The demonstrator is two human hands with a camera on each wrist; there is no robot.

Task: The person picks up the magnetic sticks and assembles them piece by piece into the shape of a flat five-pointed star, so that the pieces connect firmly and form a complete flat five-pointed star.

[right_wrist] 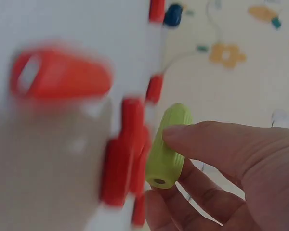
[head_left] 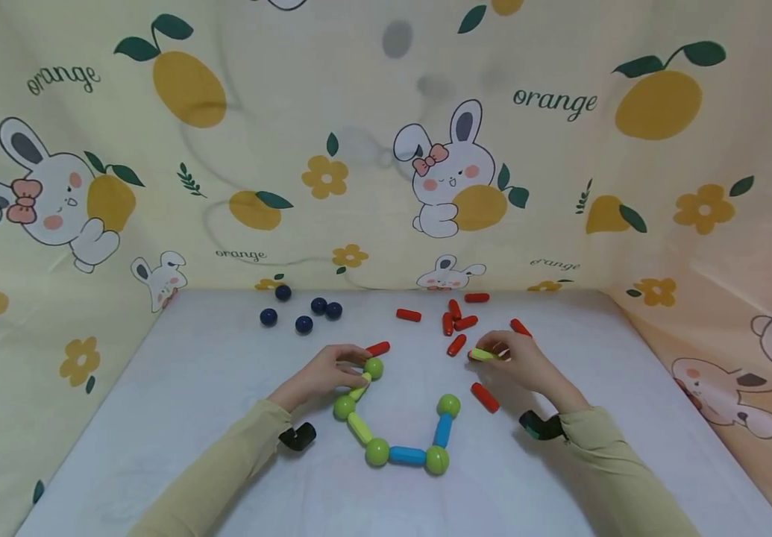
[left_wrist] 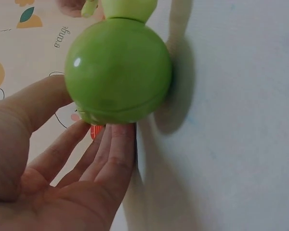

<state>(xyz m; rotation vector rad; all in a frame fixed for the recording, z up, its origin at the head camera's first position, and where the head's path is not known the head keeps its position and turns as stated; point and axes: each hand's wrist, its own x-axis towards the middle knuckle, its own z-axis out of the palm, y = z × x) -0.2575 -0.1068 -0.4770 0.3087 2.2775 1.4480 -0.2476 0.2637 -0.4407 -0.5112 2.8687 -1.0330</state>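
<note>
Both hands are busy over the white table (head_left: 547, 507). On the left, the left hand (head_left: 321, 377) has closed lightly on the far end of a chain (head_left: 377, 453), its thumb by a yellow-green stick and its fingers about the green ball (head_left: 374, 368) at the tip, though exactly how each finger sits I cannot tell. Over on the right, the right hand (head_left: 520, 359) pinches a loose yellow-green stick (right_wrist: 168, 149) between thumb and fingers, near the scattered red sticks (head_left: 485, 397) and well apart from the chain

As for how far things have come, the chain lies in the near middle of the table, five green balls joined by four sticks: two yellow-green ones (head_left: 360, 429) on the left, then two blue ones (head_left: 408, 456) along the near side and up the right. It makes a ring with its far side open, between the ball under the left hand and the green ball at the right end (head_left: 449, 406). I'd judge that gap to be what is left to fill, since the pinched stick joins nothing yet. Dark blue balls (head_left: 303, 324) lie loose at the far left, and none of them, nor any red stick, is part of the chain
</note>
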